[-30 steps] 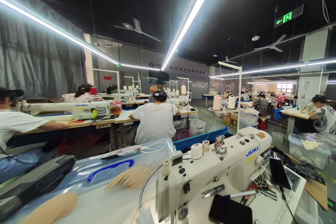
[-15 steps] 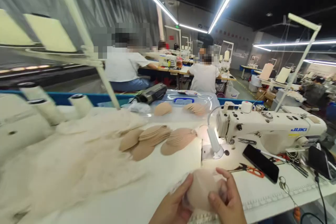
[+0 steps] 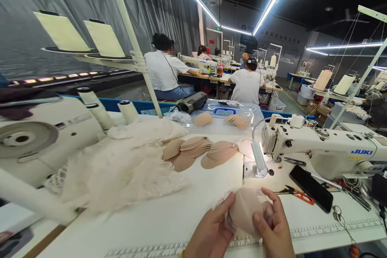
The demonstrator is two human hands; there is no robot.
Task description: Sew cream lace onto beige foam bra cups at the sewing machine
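Note:
Low over the table's front edge, a beige bra cup (image 3: 245, 211) with thin sheer fabric around it is held between both hands. My left hand (image 3: 211, 227) grips its left side, thumb on top. My right hand (image 3: 274, 227) has its thumb pressed on the cup's right side and its fingers curled behind. Fanned stacks of beige cups (image 3: 220, 154) lie on the table beyond, to the left of the sewing machine's needle area. A heap of cream lace fabric (image 3: 121, 165) spreads over the left of the table.
A white sewing machine (image 3: 326, 143) with a lit lamp (image 3: 259, 156) stands at right. Orange-handled scissors (image 3: 302, 195), a black phone (image 3: 311, 188) and thread snips (image 3: 295, 161) lie before it. A clear plastic box lid (image 3: 211, 107) bears more cups. Co-workers sit farther off.
The view has swung left and steadied, so everything appears shifted right. Both hands keep hold of the bra cup, with nearly the same grip.

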